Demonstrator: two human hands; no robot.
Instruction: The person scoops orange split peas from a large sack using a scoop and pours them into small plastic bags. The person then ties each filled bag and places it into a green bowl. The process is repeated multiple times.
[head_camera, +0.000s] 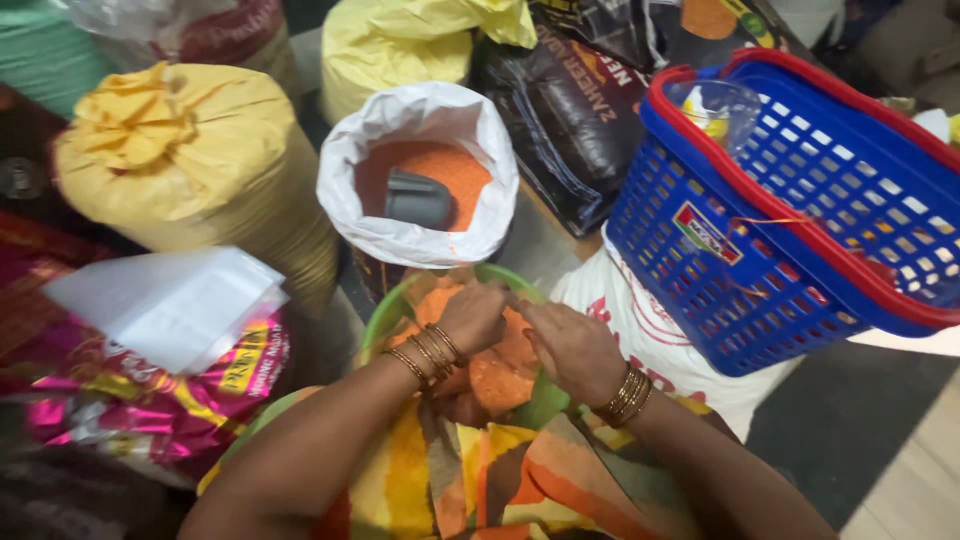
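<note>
My left hand (472, 318) and my right hand (572, 350) meet over the clear plastic bag of orange-red lentils (500, 375), which sits in the round green plastic bowl (385, 312) directly in front of my lap. Both hands press on the top of the bag with fingers curled narrow, pinching the loose plastic at its mouth; the fingertips are hidden, so I cannot tell how tightly the film is gathered. The bowl holds the bag from below, which appears to keep the soft load from slumping while both hands work the opening. The bag looks full and bulging, its film stretched smooth over the fine orange grain and creased near my fingers. Thin gold-coloured bangles (430, 355) ride on both wrists, clear of the bag. Just beyond the bowl stands the white woven sack of loose orange lentils (480, 130), its rim rolled down for access, with a grey cylindrical scoop (418, 198) half sunk in the grain. To the left stands a tied yellow sack (190, 160). To the right, a blue plastic shopping basket with red rim (800, 200) rests tilted on a white printed sack (650, 330).
</note>
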